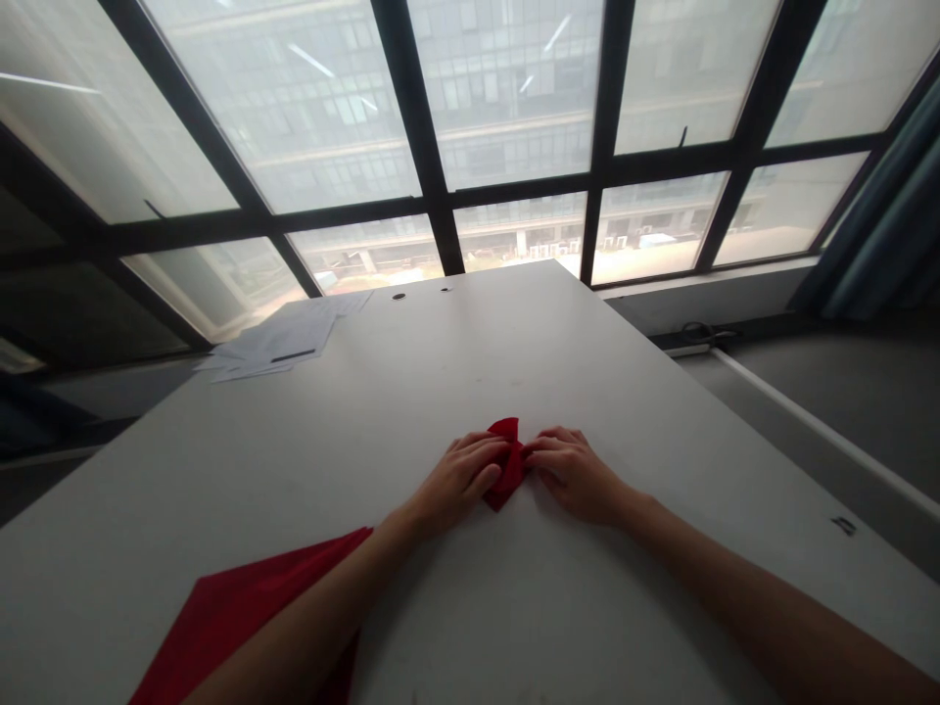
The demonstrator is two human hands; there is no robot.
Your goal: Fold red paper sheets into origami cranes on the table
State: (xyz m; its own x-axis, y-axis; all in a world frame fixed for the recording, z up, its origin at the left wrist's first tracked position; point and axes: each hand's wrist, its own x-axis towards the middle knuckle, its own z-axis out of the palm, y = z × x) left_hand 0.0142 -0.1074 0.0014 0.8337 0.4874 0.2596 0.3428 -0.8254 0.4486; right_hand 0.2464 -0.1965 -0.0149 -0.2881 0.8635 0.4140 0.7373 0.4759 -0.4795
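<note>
A small piece of folded red paper (pixel 506 487) lies on the white table between my two hands, with creased flaps pointing away from me and toward me. My left hand (pixel 464 477) rests over its left side, fingers and thumb closed on it. From the right, my right hand (pixel 569 472) pinches the paper's right edge with its fingertips. The fingers hide part of the folds. Under my left forearm lies a larger sheet of red paper (pixel 250 607), partly covered by the arm.
White sheets of paper (pixel 271 333) with a dark pen (pixel 293 355) on them lie at the table's far left. The white table (pixel 470 343) reaches toward the windows (pixel 514 88). A small dark mark (pixel 843 526) is near its right edge. A blue curtain (pixel 873 215) hangs at right.
</note>
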